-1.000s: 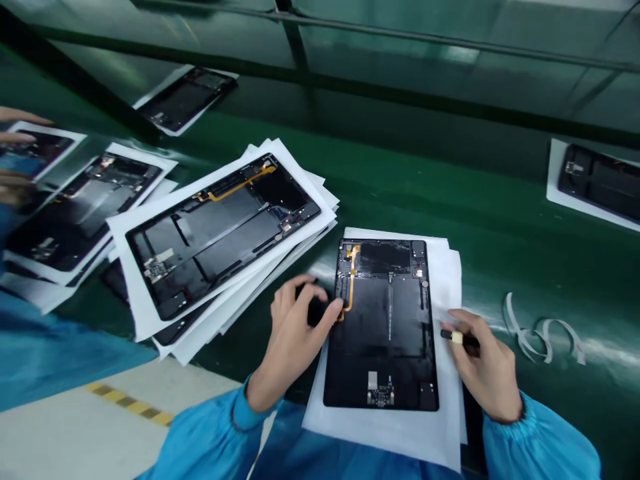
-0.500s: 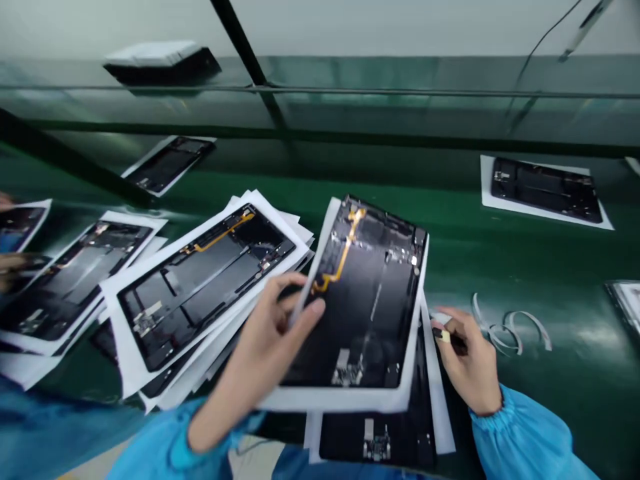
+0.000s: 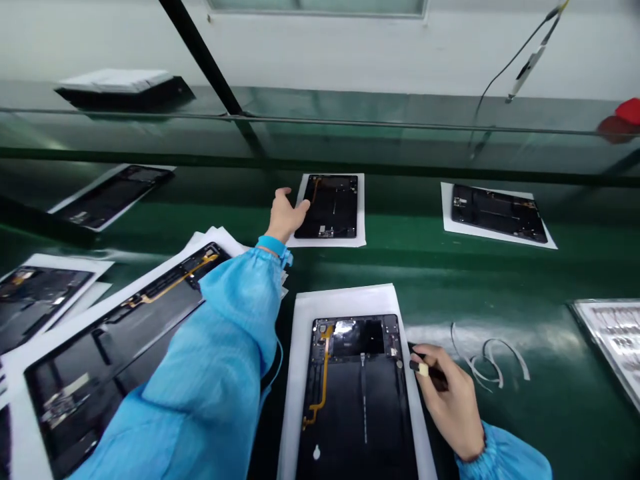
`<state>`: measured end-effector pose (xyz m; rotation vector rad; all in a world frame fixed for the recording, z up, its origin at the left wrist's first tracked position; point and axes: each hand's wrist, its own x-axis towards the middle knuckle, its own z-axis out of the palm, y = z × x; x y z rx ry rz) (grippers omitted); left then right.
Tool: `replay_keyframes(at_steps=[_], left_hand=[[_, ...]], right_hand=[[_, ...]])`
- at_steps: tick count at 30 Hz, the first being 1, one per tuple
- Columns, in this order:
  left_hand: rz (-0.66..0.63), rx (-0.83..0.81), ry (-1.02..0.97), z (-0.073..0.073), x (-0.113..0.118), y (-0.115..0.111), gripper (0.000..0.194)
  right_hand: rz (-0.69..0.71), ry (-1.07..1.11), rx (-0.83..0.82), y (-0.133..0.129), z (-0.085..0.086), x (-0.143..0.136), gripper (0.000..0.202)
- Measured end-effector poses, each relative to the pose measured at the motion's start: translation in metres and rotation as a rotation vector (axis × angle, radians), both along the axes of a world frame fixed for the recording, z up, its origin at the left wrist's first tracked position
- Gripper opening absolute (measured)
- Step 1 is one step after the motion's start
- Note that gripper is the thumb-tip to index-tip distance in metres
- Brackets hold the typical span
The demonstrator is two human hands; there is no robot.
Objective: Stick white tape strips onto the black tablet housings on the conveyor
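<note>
Green surface (image 3: 425, 280) spreads before you, a pale wall (image 3: 325, 53) beyond. Your blue left sleeve (image 3: 215, 333) stands in the way, hiding part of the pile-top shell (image 3: 130, 347). You can count six dark tablet shells on white sheets: that one and another at left, three along the back, and the front shell (image 3: 360, 400) right before you. One white-topped stack (image 3: 117, 80) sits at upper left, one tray (image 3: 610, 363) at right. Your two hands are well apart: your left hand (image 3: 286, 215) is spread at the left edge of the middle back shell (image 3: 333, 207), contact unclear; your right hand (image 3: 450, 400) pinches one small black-and-cream piece (image 3: 421, 368). Beyond it lie curled white strips (image 3: 517, 357), too entwined to count.
</note>
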<state>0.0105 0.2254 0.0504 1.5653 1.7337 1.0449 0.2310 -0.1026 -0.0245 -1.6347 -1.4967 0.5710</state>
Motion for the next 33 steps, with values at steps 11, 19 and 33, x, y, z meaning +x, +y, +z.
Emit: replay_keyframes(at_steps=[11, 19, 33], left_hand=[[-0.733, 0.177, 0.409, -0.042, 0.018, -0.225, 0.028], [-0.711, 0.095, 0.345, -0.057, 0.013, -0.235, 0.016], [-0.818, 0.091, 0.372, -0.046, 0.038, -0.23, 0.02]], right_hand=[[-0.08, 0.348, 0.023, -0.002, 0.013, 0.0, 0.032], [-0.022, 0.329, -0.016, 0.007, 0.008, -0.008, 0.006], [-0.086, 0.333, 0.028, 0.006, 0.01, -0.009, 0.01]])
